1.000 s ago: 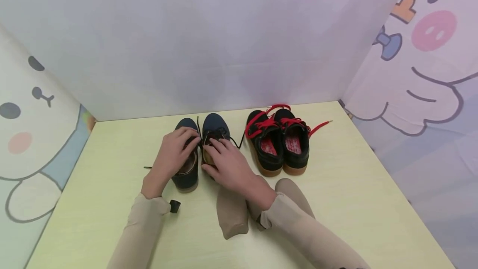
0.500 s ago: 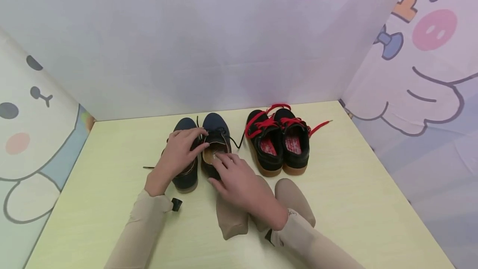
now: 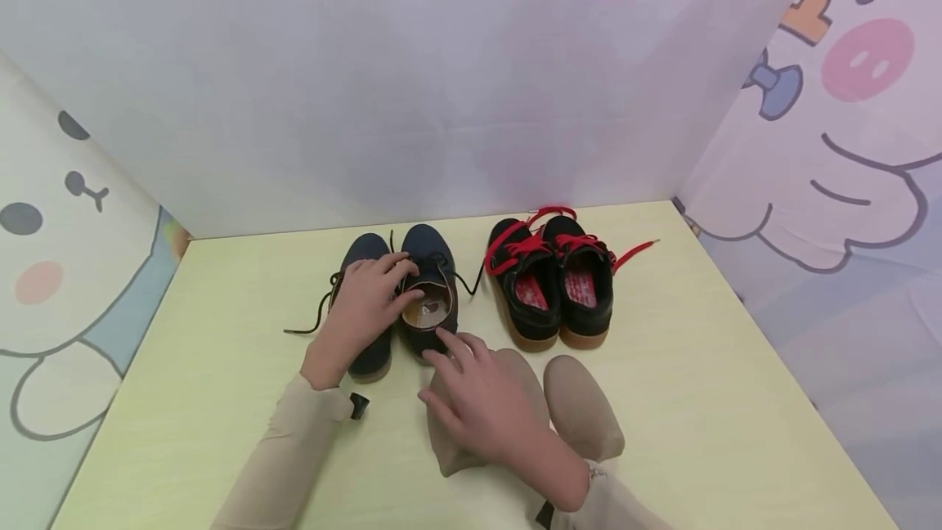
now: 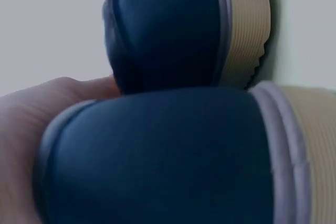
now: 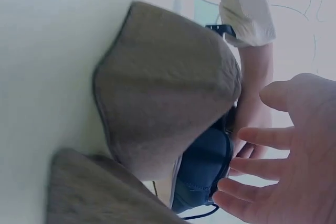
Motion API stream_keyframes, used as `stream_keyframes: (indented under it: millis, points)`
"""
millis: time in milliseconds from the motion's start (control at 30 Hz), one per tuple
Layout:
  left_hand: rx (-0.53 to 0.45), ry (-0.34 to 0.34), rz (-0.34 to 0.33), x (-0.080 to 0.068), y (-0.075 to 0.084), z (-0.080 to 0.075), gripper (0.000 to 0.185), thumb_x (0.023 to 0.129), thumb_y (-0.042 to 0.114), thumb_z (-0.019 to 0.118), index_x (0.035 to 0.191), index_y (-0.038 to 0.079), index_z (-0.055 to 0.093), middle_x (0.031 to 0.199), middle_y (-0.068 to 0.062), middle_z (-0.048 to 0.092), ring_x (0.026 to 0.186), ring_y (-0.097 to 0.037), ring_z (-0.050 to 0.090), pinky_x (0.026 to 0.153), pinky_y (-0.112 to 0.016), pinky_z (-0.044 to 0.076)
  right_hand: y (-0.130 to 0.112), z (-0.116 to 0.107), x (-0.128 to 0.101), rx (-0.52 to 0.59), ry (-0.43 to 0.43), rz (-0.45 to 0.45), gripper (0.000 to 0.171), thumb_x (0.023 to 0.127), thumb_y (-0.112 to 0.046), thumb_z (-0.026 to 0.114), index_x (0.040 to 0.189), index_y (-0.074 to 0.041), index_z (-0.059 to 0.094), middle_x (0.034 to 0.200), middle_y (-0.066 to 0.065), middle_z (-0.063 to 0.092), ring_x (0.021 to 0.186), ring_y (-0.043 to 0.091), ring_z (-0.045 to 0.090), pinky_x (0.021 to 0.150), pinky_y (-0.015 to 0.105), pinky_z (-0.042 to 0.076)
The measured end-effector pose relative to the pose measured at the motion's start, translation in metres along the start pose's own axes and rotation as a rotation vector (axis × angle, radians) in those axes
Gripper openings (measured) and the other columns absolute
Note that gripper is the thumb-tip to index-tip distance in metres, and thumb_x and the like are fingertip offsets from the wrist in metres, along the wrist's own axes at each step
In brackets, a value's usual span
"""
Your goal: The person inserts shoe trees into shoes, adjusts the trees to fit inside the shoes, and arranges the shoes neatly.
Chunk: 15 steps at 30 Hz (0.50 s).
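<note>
Two navy shoes with tan soles stand side by side, the left navy shoe (image 3: 365, 248) and the right navy shoe (image 3: 432, 305). My left hand (image 3: 408, 280) lies over the left one and pinches the inner edge of the right one's opening between thumb and fingers. My right hand (image 3: 445, 370) hovers with spread, straight fingers over a taupe shoe (image 3: 452, 448), its index fingertip near the right navy shoe's heel. In the right wrist view the right hand (image 5: 262, 150) holds nothing beside the taupe shoe (image 5: 163, 93). In the left wrist view both navy heels (image 4: 157, 156) fill the picture.
A second taupe shoe (image 3: 585, 407) sits right of the first. Black shoes with red laces (image 3: 548, 289) stand right of the navy pair. A loose black lace (image 3: 316, 313) trails left on the pale yellow table (image 3: 221, 366). Cartoon-printed walls close in three sides.
My right hand has drawn back from the right navy shoe's opening toward me and now hovers over the taupe shoe. My left hand stays on the navy shoes. The left lace now trails further out.
</note>
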<state>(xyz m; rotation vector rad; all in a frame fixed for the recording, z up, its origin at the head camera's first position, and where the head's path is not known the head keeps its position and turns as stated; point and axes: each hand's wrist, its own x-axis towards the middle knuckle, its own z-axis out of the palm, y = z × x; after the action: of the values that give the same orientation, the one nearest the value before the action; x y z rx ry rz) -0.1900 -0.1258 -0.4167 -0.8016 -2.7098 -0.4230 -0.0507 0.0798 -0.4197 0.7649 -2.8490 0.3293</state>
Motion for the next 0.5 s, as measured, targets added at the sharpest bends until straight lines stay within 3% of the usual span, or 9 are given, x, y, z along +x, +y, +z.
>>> stream_keyframes:
  millis: [233,500]
  points:
    - [0.025,0.078,-0.005,0.002,0.006,0.007,0.028,0.092,0.035,0.080,0.108,0.015,0.069,0.132,-0.013,0.070,0.107,-0.041,0.071,0.100,-0.060,0.051,-0.003,0.004,-0.021,0.043,-0.015,-0.017,0.046,0.105,-0.054,0.054,0.138,-0.024,0.062,0.154,0.007,0.054,0.136,0.030,0.055,0.108,0.047,0.050]
    - [0.021,0.129,-0.025,0.003,0.009,0.011,0.023,0.094,0.030,0.079,0.101,0.013,0.065,0.112,-0.010,0.072,0.086,-0.036,0.068,0.093,-0.055,0.053,-0.002,0.007,-0.039,0.081,0.021,-0.110,0.048,0.098,-0.054,0.066,0.134,-0.021,0.064,0.152,0.008,0.054,0.136,0.029,0.054,0.105,0.045,0.052]
